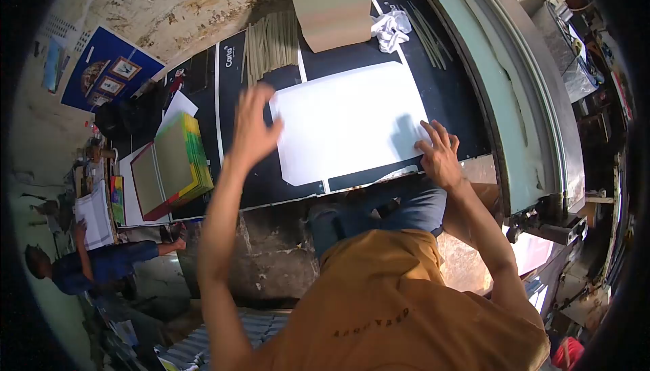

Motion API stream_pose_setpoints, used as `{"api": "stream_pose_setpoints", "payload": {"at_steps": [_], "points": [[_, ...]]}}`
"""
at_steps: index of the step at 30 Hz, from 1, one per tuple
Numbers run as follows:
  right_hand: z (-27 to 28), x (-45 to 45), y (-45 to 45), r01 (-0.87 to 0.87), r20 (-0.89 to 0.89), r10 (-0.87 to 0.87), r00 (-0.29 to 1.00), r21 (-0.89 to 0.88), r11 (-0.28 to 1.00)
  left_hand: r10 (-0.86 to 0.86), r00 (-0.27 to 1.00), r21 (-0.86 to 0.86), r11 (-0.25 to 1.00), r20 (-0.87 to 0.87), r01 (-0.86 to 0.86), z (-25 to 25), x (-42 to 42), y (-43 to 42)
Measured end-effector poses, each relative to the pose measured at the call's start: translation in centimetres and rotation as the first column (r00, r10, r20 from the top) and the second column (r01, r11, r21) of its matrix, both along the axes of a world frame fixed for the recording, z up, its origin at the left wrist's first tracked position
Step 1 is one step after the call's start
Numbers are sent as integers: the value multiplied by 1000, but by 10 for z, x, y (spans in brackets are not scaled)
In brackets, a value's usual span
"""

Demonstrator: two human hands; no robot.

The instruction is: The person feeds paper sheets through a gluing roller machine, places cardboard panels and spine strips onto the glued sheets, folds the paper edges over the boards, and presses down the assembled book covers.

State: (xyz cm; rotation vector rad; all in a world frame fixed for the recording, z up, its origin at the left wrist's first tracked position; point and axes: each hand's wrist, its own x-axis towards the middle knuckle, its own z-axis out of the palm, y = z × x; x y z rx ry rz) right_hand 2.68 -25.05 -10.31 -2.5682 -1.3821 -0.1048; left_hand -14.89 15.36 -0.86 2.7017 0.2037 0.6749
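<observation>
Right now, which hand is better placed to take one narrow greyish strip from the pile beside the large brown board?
The left hand, probably: it is nearer the pile and appears empty, while the right hand is at the white paper sheet's right edge.

The upper garment is a mustard-brown T-shirt (pixel 386 269) with creased, gathered fabric toward the hem. A single line of small dark lettering (pixel 371 323) marks the T-shirt; its wording is too indistinct to read. The sleeves are short, leaving the forearms (pixel 484 222) bare. The lower garment is a pair of blue jeans (pixel 414 212), with lighter, faded areas.
</observation>
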Motion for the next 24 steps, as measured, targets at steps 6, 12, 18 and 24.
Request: {"api": "stream_pose_setpoints", "payload": {"at_steps": [6, 12, 18, 24], "points": [[26, -18, -19, 78, -30, -75, 997, 83, 993, 25, 988, 260, 964, 152, -64, 43, 199, 68], [67, -43, -72, 284, -91, -270, 958, 215, 934, 44, 994, 162, 986, -99, -28, 33, 240, 87], [78, -22, -50, 247, -115, -220, 969, 369, 896, 8, 999, 332, 943, 43, -22, 21, 225, 90], [129, -30, -38, 208, -124, -167, 978, 517, 830, 61, 997, 225, 973, -47, -49, 5, 228, 107]]}}
